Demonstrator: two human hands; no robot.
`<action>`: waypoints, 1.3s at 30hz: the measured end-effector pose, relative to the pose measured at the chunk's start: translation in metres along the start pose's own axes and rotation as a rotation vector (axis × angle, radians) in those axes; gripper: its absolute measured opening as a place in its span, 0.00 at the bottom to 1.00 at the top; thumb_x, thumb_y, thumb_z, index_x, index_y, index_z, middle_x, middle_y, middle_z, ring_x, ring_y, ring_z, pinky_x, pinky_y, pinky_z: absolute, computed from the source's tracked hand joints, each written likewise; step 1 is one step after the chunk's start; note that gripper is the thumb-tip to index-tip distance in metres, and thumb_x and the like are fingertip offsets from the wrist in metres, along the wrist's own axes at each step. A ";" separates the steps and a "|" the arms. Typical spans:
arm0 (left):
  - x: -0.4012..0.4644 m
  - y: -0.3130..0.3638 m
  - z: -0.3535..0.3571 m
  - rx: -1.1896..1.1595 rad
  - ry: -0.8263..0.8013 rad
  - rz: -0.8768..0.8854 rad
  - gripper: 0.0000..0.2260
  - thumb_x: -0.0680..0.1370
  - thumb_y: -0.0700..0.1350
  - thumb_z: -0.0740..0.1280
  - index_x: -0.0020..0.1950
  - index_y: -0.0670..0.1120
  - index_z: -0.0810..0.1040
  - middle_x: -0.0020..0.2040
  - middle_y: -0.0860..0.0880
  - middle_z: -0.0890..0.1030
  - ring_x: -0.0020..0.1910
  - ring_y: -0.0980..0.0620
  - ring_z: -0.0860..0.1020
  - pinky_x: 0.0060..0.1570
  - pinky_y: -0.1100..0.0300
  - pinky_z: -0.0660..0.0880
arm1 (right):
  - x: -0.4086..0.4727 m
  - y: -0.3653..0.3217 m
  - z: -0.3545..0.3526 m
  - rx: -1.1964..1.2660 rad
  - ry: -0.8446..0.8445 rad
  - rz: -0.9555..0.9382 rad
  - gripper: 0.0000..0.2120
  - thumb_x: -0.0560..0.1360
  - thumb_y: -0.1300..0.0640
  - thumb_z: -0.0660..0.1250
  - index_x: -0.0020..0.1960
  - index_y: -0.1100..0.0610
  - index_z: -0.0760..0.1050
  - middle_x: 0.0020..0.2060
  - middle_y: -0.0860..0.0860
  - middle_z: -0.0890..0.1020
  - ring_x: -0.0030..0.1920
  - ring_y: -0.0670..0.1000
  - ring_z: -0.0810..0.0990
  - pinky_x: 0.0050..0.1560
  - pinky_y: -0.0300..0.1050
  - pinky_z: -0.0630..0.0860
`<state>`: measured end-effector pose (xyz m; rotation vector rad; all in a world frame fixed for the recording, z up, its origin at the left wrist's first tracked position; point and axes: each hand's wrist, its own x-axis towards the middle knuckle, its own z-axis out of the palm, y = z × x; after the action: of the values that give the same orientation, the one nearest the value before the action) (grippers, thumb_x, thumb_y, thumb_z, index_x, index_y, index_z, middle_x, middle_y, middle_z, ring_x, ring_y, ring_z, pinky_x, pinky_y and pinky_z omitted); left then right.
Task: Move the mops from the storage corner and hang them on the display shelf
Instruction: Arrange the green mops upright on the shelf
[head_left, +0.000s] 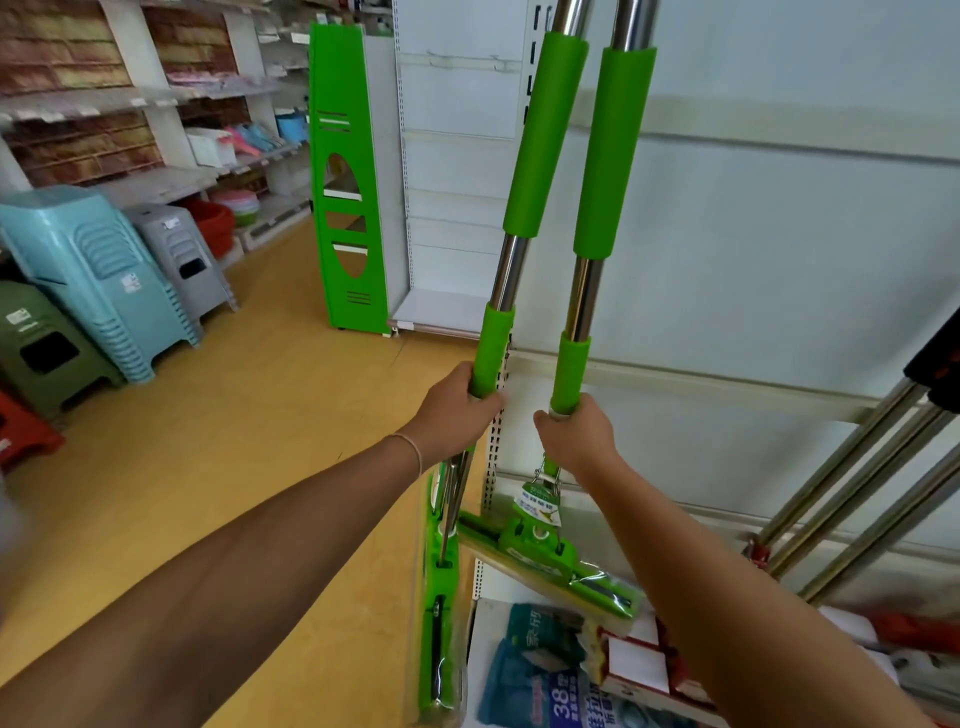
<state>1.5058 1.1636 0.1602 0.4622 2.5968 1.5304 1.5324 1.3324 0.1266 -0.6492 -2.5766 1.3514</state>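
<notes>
Mops are in both hands now, one in each, held upright in the centre of the frame. Nearest to the camera, at the bottom centre, the two mop heads hang low: the left mop head (440, 597) points almost straight down, still in its clear wrapping, and the right mop head (550, 558) lies across at a slant, with a paper tag above it. Under them, at the bottom right, some packaged goods (545, 670) lie on a low shelf.

A little further up, the left hand (460, 402) is wrapped around the lower green grip of the left mop (543, 140), and the right hand (576, 434) is wrapped around the lower green grip of the right mop (615, 145). Both handles rise out of the top of the frame, so I cannot see their upper ends.

At the right edge, a few metal poles (852, 493) lean against the white shelf panel (779, 234); whether they are mops, I cannot tell.

Behind, in the upper centre, stands an empty white display shelf (457, 171) with a green side panel (345, 197).

I judge the task to be in the middle: two mops are lifted and carried, none of these two is hung yet. The hanging remains.
</notes>
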 end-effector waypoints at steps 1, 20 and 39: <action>0.002 0.008 0.000 -0.001 0.026 0.030 0.08 0.80 0.52 0.66 0.52 0.49 0.71 0.38 0.53 0.72 0.36 0.55 0.71 0.35 0.59 0.66 | -0.002 -0.007 -0.004 0.018 0.018 -0.019 0.12 0.76 0.51 0.67 0.53 0.57 0.71 0.41 0.52 0.78 0.39 0.53 0.78 0.37 0.46 0.74; 0.028 0.143 -0.037 -0.038 0.243 0.344 0.08 0.81 0.50 0.63 0.55 0.48 0.69 0.37 0.52 0.74 0.34 0.57 0.74 0.31 0.65 0.66 | -0.018 -0.123 -0.085 0.294 0.225 -0.373 0.12 0.79 0.49 0.63 0.41 0.54 0.67 0.34 0.48 0.73 0.34 0.48 0.74 0.35 0.44 0.67; 0.037 0.183 -0.051 -0.071 0.232 0.393 0.09 0.83 0.53 0.59 0.57 0.48 0.68 0.40 0.50 0.75 0.36 0.56 0.74 0.32 0.64 0.67 | -0.023 -0.133 -0.099 0.332 0.191 -0.420 0.08 0.74 0.52 0.67 0.49 0.54 0.70 0.45 0.58 0.82 0.43 0.59 0.82 0.46 0.58 0.81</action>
<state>1.4976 1.2147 0.3464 0.8811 2.7285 1.8887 1.5458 1.3301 0.2933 -0.1589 -2.1121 1.4365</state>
